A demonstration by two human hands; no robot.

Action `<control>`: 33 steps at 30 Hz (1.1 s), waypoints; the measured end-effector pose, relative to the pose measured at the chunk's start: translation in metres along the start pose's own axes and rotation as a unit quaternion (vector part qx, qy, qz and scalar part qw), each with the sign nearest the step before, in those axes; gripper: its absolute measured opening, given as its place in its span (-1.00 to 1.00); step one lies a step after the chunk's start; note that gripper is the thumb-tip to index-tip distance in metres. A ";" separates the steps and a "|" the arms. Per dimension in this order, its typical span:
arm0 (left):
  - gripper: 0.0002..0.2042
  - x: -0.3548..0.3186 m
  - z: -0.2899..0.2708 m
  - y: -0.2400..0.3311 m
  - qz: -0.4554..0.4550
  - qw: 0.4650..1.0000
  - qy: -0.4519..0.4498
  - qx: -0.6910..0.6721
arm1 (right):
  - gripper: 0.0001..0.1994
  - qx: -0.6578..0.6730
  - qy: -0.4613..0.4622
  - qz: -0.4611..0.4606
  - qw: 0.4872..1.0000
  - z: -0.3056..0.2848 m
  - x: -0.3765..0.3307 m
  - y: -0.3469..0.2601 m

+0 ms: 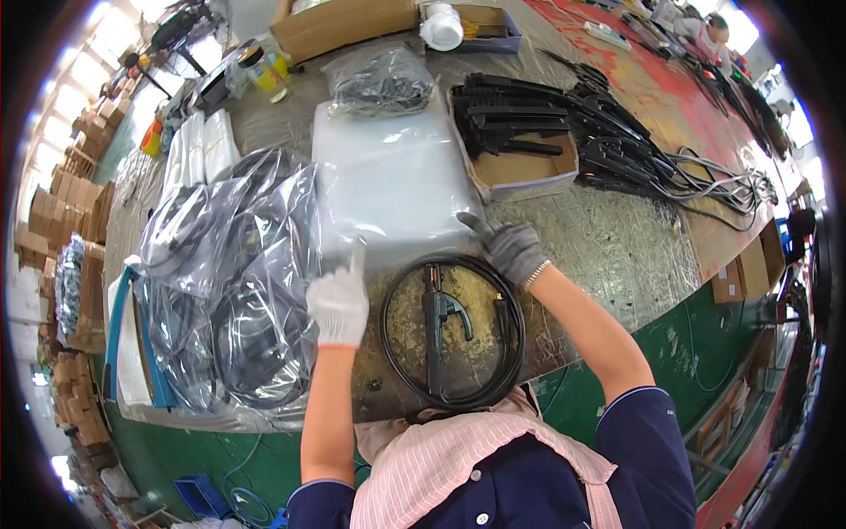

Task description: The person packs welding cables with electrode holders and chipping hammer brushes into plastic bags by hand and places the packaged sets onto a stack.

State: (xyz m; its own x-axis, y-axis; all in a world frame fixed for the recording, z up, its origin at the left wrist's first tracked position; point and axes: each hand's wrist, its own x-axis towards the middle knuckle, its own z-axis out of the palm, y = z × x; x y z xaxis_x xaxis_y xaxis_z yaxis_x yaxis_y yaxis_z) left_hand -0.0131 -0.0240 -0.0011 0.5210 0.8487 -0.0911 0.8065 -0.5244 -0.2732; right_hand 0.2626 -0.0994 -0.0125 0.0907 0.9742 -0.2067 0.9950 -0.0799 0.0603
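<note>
A welding electrode holder (pixel 434 326) lies on the table in front of me, circled by its coiled black cable (pixel 385 328). Just beyond it is a stack of clear plastic bags (pixel 392 189). My left hand (pixel 339 304), in a white glove, is at the stack's near left corner with its index finger stretched out. My right hand (pixel 514 252), in a grey glove, reaches to the near right corner, one dark fingertip extended onto the plastic. Neither hand visibly holds anything. To the left, bagged cable coils (pixel 256 300) lie in a pile.
A bag of black parts (pixel 383 81) rests on the stack's far end. Right of it, a shallow box (pixel 529 181) holds black handles, beside a heap of black holders (pixel 621 150) with grey cables. A cardboard box (pixel 344 31) and a jar (pixel 263 75) stand farther back. Another person (pixel 705 37) is at far right.
</note>
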 end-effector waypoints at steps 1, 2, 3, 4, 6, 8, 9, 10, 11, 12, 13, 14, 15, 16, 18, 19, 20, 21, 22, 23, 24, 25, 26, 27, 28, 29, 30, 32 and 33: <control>-0.42 -0.017 0.006 -0.002 0.047 0.998 0.027 0.028 | -0.53 -0.065 0.055 -0.081 0.993 0.007 -0.019 0.012; -0.38 -0.032 0.031 0.000 0.112 0.989 0.097 0.018 | -0.53 -0.133 0.108 -0.163 0.972 0.019 -0.036 0.022; -0.35 -0.042 0.009 0.016 0.140 0.984 0.110 -0.026 | -0.52 -0.134 0.039 -0.134 0.981 0.048 -0.058 0.034; -0.33 -0.054 0.005 0.019 0.150 0.983 0.107 -0.028 | -0.51 -0.131 -0.021 -0.109 0.985 0.072 -0.078 0.034; -0.34 -0.087 0.004 0.012 0.172 0.982 0.064 -0.042 | -0.58 0.058 0.012 -0.076 0.995 0.022 -0.117 0.004; -0.42 -0.114 0.003 0.021 0.178 0.979 0.082 -0.062 | -0.66 0.085 0.098 -0.050 0.990 0.052 -0.140 0.001; -0.42 -0.123 0.008 0.025 0.173 0.981 0.056 -0.071 | -0.66 0.077 0.104 -0.031 0.991 0.050 -0.144 0.000; -0.39 -0.124 0.007 0.029 0.156 0.981 0.015 -0.115 | -0.69 0.088 0.100 -0.010 0.991 0.046 -0.146 -0.004; -0.38 -0.124 0.005 0.030 0.153 0.981 0.025 -0.114 | -0.72 0.099 0.099 0.011 0.990 0.041 -0.148 -0.008; -0.37 -0.125 0.002 0.032 0.148 0.981 0.041 -0.115 | -0.72 0.087 0.109 0.033 0.990 0.036 -0.149 -0.009; -0.37 -0.128 0.003 0.032 0.160 0.978 0.060 -0.116 | -0.73 0.112 0.075 0.031 0.990 0.033 -0.144 -0.007; -0.39 -0.133 0.004 0.032 0.134 0.983 0.057 -0.108 | -0.74 0.137 0.045 0.030 0.989 0.026 -0.138 -0.005; -0.41 -0.130 0.003 0.033 0.107 0.987 0.057 -0.102 | -0.74 0.125 0.064 0.045 0.989 0.011 -0.128 -0.002; -0.41 -0.106 0.019 0.038 0.123 0.985 0.060 -0.104 | -0.73 0.172 -0.051 0.016 0.984 0.013 -0.105 0.005; -0.41 -0.075 0.013 0.044 0.134 0.981 0.083 -0.112 | -0.62 0.231 -0.125 -0.109 0.959 -0.014 -0.075 0.025; -0.40 -0.063 0.006 0.045 0.144 0.978 0.096 -0.114 | -0.57 0.198 -0.070 -0.182 0.961 -0.024 -0.066 0.038; -0.40 -0.052 0.000 0.046 0.150 0.976 0.104 -0.114 | -0.52 0.161 -0.018 -0.259 0.952 -0.031 -0.052 0.054; -0.40 -0.045 -0.005 0.048 0.159 0.974 0.109 -0.116 | -0.40 0.172 -0.084 -0.149 0.970 -0.047 -0.027 0.071; -0.40 -0.041 -0.009 0.051 0.164 0.974 0.109 -0.117 | -0.26 0.186 -0.151 -0.040 0.970 -0.058 0.002 0.088; -0.40 -0.038 -0.011 0.052 0.168 0.973 0.105 -0.118 | -0.30 0.102 0.030 0.010 0.994 -0.050 0.023 0.109; -0.39 -0.038 -0.014 0.052 0.169 0.973 0.098 -0.119 | -0.34 0.012 0.208 0.056 0.976 -0.039 0.040 0.130; -0.39 -0.038 -0.016 0.053 0.169 0.974 0.091 -0.120 | -0.34 0.008 0.214 0.060 0.975 -0.027 0.049 0.145; -0.39 -0.037 -0.017 0.052 0.166 0.975 0.082 -0.121 | -0.43 -0.027 0.259 0.106 0.960 -0.013 0.057 0.156; -0.38 -0.038 -0.019 0.046 0.152 0.978 0.075 -0.120 | -0.51 -0.059 0.309 0.142 0.939 -0.021 0.064 0.152; -0.38 -0.039 -0.020 0.041 0.140 0.981 0.067 -0.120 | -0.51 -0.060 0.319 0.135 0.936 -0.029 0.070 0.150; -0.37 -0.040 -0.022 0.037 0.129 0.982 0.060 -0.121 | -0.64 -0.046 0.226 0.134 0.964 -0.038 0.075 0.150; -0.37 -0.040 -0.022 0.037 0.126 0.983 0.046 -0.123 | -0.76 -0.029 0.124 0.140 0.982 -0.042 0.074 0.151; -0.36 -0.040 -0.025 0.038 0.124 0.984 0.022 -0.128 | -0.77 -0.017 0.122 0.141 0.982 -0.033 0.086 0.164; -0.36 -0.043 -0.024 0.037 0.121 0.984 0.007 -0.130 | -0.77 -0.046 0.142 0.113 0.982 -0.030 0.088 0.163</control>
State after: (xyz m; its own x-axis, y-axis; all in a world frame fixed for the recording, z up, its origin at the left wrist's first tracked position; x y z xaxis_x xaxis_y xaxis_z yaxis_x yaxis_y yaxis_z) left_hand 0.0011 -0.0815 0.0160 0.7091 0.6964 -0.1105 0.7013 -0.7128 0.0086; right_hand 0.4316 -0.0208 0.0086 0.2804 0.9545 0.1018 0.9416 -0.2941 0.1640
